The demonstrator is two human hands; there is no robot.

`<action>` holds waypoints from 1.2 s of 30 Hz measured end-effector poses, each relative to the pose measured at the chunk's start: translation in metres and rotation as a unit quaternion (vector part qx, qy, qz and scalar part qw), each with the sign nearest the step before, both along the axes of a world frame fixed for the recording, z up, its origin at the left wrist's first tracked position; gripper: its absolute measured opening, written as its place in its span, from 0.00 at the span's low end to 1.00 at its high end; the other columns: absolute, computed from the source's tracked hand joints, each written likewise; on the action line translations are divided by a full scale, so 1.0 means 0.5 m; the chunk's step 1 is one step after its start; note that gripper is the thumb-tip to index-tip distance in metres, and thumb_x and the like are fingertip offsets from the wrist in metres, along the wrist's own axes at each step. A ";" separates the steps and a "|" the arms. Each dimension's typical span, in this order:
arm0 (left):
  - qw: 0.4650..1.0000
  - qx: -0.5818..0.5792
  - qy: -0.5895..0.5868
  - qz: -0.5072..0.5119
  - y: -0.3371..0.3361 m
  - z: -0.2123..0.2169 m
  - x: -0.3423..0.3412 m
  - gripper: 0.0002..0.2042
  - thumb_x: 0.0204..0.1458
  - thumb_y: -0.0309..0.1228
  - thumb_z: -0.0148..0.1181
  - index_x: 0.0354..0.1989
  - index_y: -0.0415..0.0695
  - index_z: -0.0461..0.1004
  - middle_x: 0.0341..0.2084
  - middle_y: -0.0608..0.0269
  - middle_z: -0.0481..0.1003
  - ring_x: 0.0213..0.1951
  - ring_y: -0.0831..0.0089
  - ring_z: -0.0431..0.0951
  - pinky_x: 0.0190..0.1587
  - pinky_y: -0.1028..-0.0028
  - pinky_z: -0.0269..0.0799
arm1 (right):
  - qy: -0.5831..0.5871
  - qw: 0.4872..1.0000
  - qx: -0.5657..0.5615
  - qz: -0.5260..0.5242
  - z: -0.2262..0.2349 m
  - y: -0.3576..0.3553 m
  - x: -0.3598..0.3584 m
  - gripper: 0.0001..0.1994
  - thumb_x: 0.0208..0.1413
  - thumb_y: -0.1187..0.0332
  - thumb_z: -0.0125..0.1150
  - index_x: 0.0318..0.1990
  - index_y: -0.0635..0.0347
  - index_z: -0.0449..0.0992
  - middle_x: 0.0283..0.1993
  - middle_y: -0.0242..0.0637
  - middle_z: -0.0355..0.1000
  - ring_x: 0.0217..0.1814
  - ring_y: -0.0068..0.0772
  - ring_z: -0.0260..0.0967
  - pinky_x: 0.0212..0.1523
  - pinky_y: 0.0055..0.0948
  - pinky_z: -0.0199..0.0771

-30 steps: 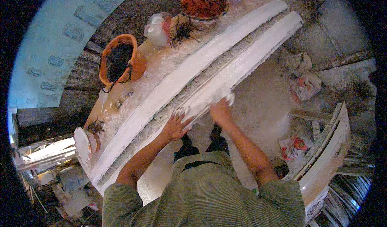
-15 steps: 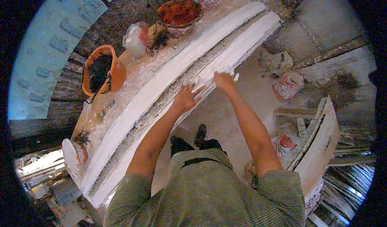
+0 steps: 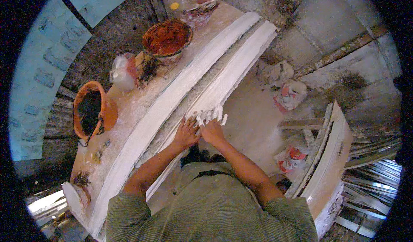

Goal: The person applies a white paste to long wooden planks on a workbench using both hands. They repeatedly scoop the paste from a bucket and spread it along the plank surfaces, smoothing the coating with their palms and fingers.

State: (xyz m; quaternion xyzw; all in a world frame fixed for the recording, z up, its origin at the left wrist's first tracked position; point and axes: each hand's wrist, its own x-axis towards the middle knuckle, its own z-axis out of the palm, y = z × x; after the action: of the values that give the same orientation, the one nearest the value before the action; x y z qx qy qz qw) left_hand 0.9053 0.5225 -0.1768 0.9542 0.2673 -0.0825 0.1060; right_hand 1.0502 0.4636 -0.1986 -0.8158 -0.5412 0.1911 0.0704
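Plaster-white strip [image 3: 232, 72], the nearer of two laid side by side across the table [image 3: 129, 102], is touched along its near edge by both hands. By the left hand [image 3: 187, 134], with fingers extended and unclenched, its surface is met; the right hand [image 3: 212, 131] is placed just beside, its fingers coated in white and reaching over the edge. Whether anything is gripped by the right hand cannot be told. The farther strip [image 3: 172, 95] is separated from the nearer one by a rough grey groove.

Red-and-white printing is borne by two crumpled bags, one [image 3: 290, 96] lying beyond the table and one [image 3: 290, 159] near a curved piece [image 3: 331, 143]; it is too blurred to be read. Faint repeated marks, likewise unreadable, are seen on a blue sheet [image 3: 43, 74]. On the table, an orange bucket [image 3: 110, 115], a whitish plastic container [image 3: 122, 73] and a rust-coloured basin [image 3: 167, 38] are placed.
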 end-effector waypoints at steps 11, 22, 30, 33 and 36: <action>0.995 0.007 -0.063 0.074 0.146 -0.006 0.270 0.29 0.63 0.57 0.32 0.71 0.64 0.54 0.69 0.48 0.54 0.71 0.50 0.50 0.72 0.48 0.31 | -0.045 0.996 -0.016 0.069 -0.015 0.270 0.560 0.22 0.64 0.55 0.36 0.47 0.60 0.76 0.46 0.60 0.74 0.48 0.66 0.72 0.53 0.68 0.64; 0.993 -0.019 0.109 0.039 0.107 0.005 0.264 0.27 0.62 0.56 0.36 0.64 0.59 0.66 0.68 0.55 0.57 0.70 0.54 0.54 0.71 0.48 0.38 | 0.022 0.976 -0.030 0.213 0.028 0.121 0.335 0.26 0.60 0.56 0.49 0.54 0.74 0.71 0.59 0.63 0.65 0.59 0.66 0.65 0.62 0.54 0.62; 0.999 0.015 -0.035 0.025 0.247 -0.014 0.545 0.28 0.63 0.56 0.34 0.71 0.68 0.52 0.69 0.51 0.54 0.70 0.52 0.54 0.71 0.48 0.39 | -0.045 0.996 -0.041 0.058 -0.034 0.381 0.760 0.21 0.63 0.58 0.39 0.43 0.65 0.76 0.46 0.61 0.74 0.54 0.66 0.69 0.56 0.59 0.65; 0.995 -0.018 -0.060 0.072 0.264 -0.029 0.586 0.28 0.63 0.55 0.33 0.72 0.66 0.48 0.68 0.44 0.53 0.69 0.43 0.51 0.70 0.44 0.36 | -0.102 0.980 0.046 0.164 -0.050 0.442 0.899 0.18 0.62 0.61 0.38 0.44 0.61 0.75 0.43 0.57 0.76 0.46 0.62 0.74 0.47 0.62 0.70; 0.989 -0.058 -0.086 0.109 0.248 -0.032 0.560 0.30 0.63 0.56 0.33 0.73 0.65 0.48 0.68 0.45 0.54 0.70 0.43 0.49 0.71 0.46 0.34 | -0.125 0.980 0.027 0.155 -0.034 0.393 0.880 0.19 0.63 0.60 0.41 0.46 0.65 0.75 0.50 0.67 0.70 0.51 0.65 0.69 0.53 0.59 0.67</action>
State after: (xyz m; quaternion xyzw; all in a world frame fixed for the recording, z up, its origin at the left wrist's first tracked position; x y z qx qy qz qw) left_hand 1.1852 0.6463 -0.1930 0.9150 0.3546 -0.0032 0.1922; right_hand 1.4904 0.6601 -0.2157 -0.7373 -0.6707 0.0814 -0.0069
